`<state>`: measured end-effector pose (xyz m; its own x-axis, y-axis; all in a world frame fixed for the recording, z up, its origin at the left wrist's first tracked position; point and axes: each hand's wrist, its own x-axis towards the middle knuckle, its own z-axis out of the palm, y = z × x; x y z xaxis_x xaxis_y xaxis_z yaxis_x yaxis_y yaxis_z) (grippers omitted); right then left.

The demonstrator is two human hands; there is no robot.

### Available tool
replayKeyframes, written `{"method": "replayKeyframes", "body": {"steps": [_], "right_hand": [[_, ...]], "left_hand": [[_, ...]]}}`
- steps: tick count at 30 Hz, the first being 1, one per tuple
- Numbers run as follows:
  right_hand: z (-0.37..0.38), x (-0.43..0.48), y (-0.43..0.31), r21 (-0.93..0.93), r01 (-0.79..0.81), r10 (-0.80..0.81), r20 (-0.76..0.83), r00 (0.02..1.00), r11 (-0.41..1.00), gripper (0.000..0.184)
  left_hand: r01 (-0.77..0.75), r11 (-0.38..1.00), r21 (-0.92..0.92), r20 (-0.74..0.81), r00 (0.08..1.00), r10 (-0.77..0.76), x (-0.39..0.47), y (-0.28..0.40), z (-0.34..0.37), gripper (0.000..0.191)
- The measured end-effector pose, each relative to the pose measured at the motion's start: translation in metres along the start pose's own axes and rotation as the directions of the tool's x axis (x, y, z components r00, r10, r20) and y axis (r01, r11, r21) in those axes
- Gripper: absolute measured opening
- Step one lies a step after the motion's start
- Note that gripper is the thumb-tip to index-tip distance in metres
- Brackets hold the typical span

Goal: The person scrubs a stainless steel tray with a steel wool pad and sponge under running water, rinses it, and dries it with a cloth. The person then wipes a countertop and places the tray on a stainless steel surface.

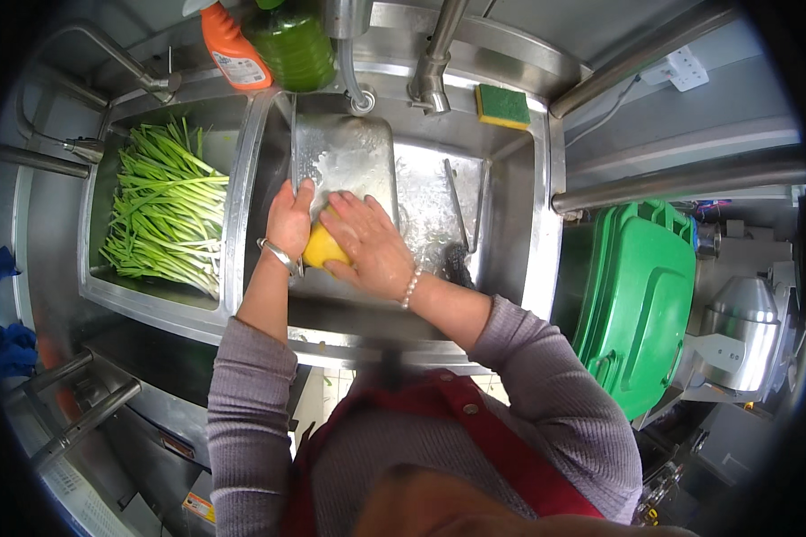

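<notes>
A wet metal pan [356,144] stands tilted in the right-hand sink basin, one long rim facing left. My left hand [290,218] grips that rim, thumb towards the pan's surface. Under my right hand [369,248] a yellow sponge [324,245] is pressed against the pan; the fingers are spread over it. Wet marks and some foam show on the metal. Right of the pan, on the basin floor, lie a thin metal rod [455,201] and a dark scouring pad [457,264].
Spring onions [168,208] fill much of the left basin. Along the back ledge stand an orange spray bottle [235,50], a green liquid bottle [292,50], a faucet [432,80] and a green-and-yellow sponge [502,106]. A green lidded bin [638,309] is right of the sink.
</notes>
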<state>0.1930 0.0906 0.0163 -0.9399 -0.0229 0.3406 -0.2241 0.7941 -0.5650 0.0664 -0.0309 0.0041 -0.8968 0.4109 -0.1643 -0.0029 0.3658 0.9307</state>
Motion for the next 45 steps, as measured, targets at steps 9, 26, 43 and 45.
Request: {"method": "replayKeyframes", "body": {"steps": [9, 26, 43, 45], "right_hand": [[0.004, 0.038, 0.059, -0.143, -0.172, 0.120, -0.313, 0.942, 0.975, 0.054], [0.005, 0.007, 0.003, -0.062, 0.008, -0.009, -0.025, 1.000, 0.998, 0.057], [-0.001, 0.014, 0.062, 0.078, -0.290, 0.300, -0.312, 0.902, 0.954, 0.054], [0.004, 0.020, 0.055, 0.079, -0.349, 0.355, -0.315, 0.880, 0.934, 0.052]], "left_hand": [[-0.007, 1.000, -0.023, 0.023, 1.000, 0.007, -0.005, 0.004, 0.008, 0.037], [0.045, 0.987, -0.154, 0.066, 0.997, -0.035, -0.007, 0.004, 0.000, 0.048], [0.133, 0.977, -0.166, 0.110, 0.987, -0.115, -0.016, 0.011, -0.003, 0.035], [0.152, 0.978, -0.142, 0.116, 0.984, -0.136, -0.015, 0.015, -0.002, 0.034]]}}
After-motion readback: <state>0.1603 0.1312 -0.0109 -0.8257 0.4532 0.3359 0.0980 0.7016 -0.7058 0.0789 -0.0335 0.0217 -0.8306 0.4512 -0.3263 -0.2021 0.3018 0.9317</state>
